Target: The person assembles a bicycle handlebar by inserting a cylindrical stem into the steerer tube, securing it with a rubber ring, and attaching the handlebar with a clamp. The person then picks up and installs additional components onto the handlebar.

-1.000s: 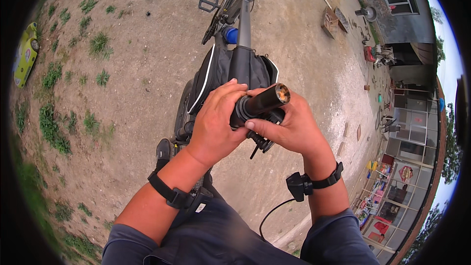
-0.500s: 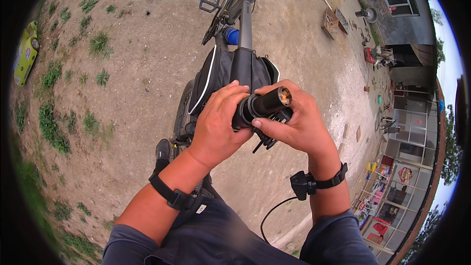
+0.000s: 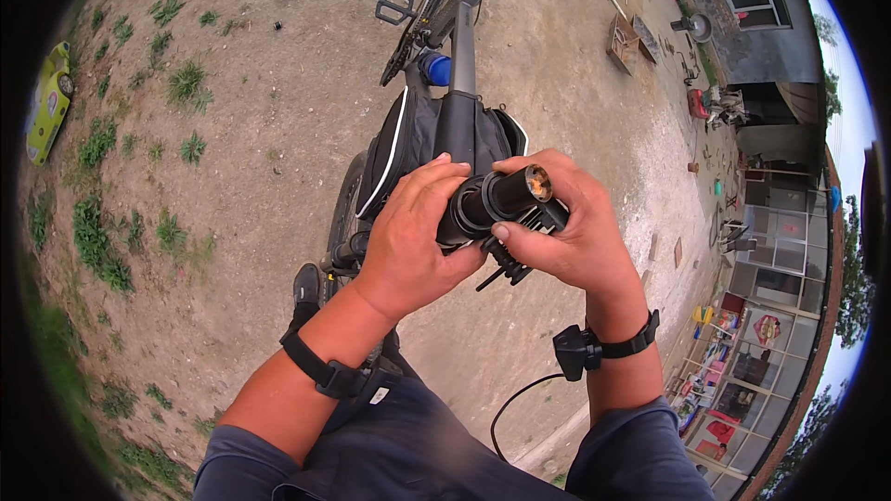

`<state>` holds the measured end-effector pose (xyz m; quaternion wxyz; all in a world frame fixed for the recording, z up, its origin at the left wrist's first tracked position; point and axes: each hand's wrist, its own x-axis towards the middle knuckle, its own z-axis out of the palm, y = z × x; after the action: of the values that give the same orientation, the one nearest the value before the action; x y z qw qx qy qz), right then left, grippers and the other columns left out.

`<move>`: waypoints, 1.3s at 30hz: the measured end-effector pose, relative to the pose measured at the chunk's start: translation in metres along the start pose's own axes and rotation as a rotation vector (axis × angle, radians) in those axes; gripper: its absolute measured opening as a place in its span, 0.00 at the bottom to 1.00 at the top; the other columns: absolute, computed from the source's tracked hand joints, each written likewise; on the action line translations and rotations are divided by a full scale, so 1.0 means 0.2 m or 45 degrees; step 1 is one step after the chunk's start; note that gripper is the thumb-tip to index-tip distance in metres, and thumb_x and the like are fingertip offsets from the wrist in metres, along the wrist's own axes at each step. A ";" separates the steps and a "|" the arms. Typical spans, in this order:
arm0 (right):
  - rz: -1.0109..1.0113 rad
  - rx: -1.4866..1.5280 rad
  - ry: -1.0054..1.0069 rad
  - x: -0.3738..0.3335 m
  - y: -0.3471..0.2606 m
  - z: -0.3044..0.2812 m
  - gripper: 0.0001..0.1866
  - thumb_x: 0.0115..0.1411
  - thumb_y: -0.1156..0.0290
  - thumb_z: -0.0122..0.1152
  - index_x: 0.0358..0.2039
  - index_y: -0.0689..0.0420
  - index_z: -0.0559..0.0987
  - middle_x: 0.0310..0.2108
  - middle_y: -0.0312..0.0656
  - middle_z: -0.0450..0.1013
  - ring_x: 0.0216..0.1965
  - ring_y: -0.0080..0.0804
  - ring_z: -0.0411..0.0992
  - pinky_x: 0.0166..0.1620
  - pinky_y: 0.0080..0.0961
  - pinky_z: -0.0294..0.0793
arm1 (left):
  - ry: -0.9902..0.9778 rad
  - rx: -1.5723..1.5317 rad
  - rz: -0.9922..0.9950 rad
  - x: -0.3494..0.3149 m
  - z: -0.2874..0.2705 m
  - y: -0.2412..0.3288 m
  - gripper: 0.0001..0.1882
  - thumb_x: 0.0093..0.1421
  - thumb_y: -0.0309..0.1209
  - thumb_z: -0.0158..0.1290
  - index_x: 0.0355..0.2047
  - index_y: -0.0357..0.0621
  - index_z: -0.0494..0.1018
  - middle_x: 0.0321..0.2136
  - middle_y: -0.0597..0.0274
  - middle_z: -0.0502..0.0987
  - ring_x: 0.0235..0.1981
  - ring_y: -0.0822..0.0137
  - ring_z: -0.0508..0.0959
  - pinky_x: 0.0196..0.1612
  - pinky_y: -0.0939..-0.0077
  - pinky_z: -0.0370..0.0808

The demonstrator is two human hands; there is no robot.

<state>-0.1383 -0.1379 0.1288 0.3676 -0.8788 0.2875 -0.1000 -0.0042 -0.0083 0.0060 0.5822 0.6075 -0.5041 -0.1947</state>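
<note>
In front of me a bicycle's black steerer tube (image 3: 520,189) points up, its open end showing orange-brown material inside. Black headset rings (image 3: 478,204) sit around its base. My left hand (image 3: 408,232) is wrapped closed about the head tube (image 3: 455,227) below these rings, thumb on the near side. My right hand (image 3: 571,223) curls around from the other side, fingertips at the ring's far edge and thumb at its near edge, apparently pinching the upper ring. A black slotted part with a thin stub (image 3: 506,264) hangs below the right thumb; how it is attached is hidden.
Behind the tube are a black frame bag (image 3: 394,144) with white piping, a blue cylinder (image 3: 434,68) and a pedal (image 3: 395,6). A green toy car (image 3: 48,104) lies far left among weeds. Boxes (image 3: 624,43) and a glazed building (image 3: 770,315) stand right.
My right thumb has shifted slightly up and right. The upper ring sits a little nearer the tube's open end, and the slotted part has tilted slightly. My left hand has hardly moved.
</note>
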 end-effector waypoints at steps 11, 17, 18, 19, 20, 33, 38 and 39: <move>0.002 -0.027 -0.010 -0.01 0.00 -0.01 0.27 0.46 0.71 0.79 0.50 0.60 0.84 0.40 0.45 0.81 0.44 0.41 0.81 0.50 0.33 0.80 | -0.017 0.016 -0.004 0.00 0.01 0.01 0.35 0.50 0.32 0.72 0.58 0.38 0.74 0.59 0.48 0.79 0.64 0.43 0.76 0.66 0.53 0.74; 0.006 -0.055 -0.043 -0.02 0.01 -0.01 0.27 0.47 0.70 0.80 0.50 0.59 0.84 0.39 0.45 0.81 0.44 0.42 0.81 0.50 0.33 0.80 | -0.001 0.027 0.034 0.00 0.01 0.00 0.37 0.45 0.29 0.74 0.58 0.39 0.75 0.57 0.50 0.79 0.64 0.45 0.77 0.66 0.54 0.75; -0.004 -0.050 -0.044 -0.02 0.02 -0.01 0.27 0.47 0.70 0.79 0.49 0.59 0.84 0.39 0.45 0.81 0.44 0.42 0.81 0.49 0.33 0.80 | -0.002 0.023 0.032 0.00 0.01 0.00 0.37 0.45 0.29 0.74 0.57 0.39 0.75 0.57 0.50 0.79 0.64 0.46 0.77 0.66 0.54 0.75; -0.013 -0.046 -0.045 -0.02 0.02 -0.01 0.27 0.47 0.70 0.79 0.49 0.59 0.84 0.39 0.45 0.81 0.44 0.42 0.81 0.49 0.34 0.81 | -0.004 0.019 0.030 0.00 0.01 -0.01 0.37 0.45 0.29 0.74 0.57 0.39 0.75 0.57 0.50 0.79 0.64 0.46 0.77 0.66 0.54 0.75; -0.031 -0.056 -0.032 -0.02 0.02 -0.01 0.26 0.47 0.70 0.80 0.49 0.59 0.84 0.39 0.45 0.81 0.44 0.42 0.81 0.49 0.34 0.81 | -0.006 0.014 0.029 0.00 0.01 -0.01 0.37 0.45 0.29 0.74 0.57 0.39 0.75 0.57 0.50 0.79 0.63 0.46 0.77 0.66 0.54 0.75; -0.085 -0.062 -0.048 0.01 -0.01 -0.05 0.25 0.47 0.70 0.80 0.48 0.61 0.86 0.38 0.45 0.83 0.40 0.41 0.82 0.47 0.33 0.81 | 0.007 -0.009 0.015 0.01 -0.01 0.00 0.37 0.45 0.28 0.75 0.57 0.39 0.75 0.56 0.50 0.80 0.62 0.45 0.78 0.65 0.55 0.76; -0.059 0.001 -0.063 0.02 -0.02 -0.06 0.25 0.47 0.71 0.80 0.48 0.61 0.86 0.38 0.45 0.83 0.40 0.40 0.82 0.47 0.32 0.81 | -0.031 -0.013 0.019 0.01 -0.02 -0.01 0.37 0.46 0.29 0.76 0.57 0.39 0.75 0.57 0.50 0.79 0.63 0.46 0.77 0.65 0.54 0.76; -0.066 -0.003 -0.062 0.02 -0.02 -0.06 0.25 0.47 0.71 0.80 0.48 0.61 0.86 0.38 0.44 0.83 0.40 0.40 0.82 0.47 0.32 0.81 | -0.039 -0.018 0.005 0.00 -0.02 -0.01 0.37 0.46 0.29 0.76 0.57 0.39 0.75 0.57 0.50 0.79 0.63 0.45 0.77 0.65 0.54 0.76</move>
<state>-0.1385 -0.1442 0.1393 0.3707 -0.8885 0.2558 -0.0878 -0.0001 -0.0071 0.0061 0.5790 0.5993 -0.5128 -0.2062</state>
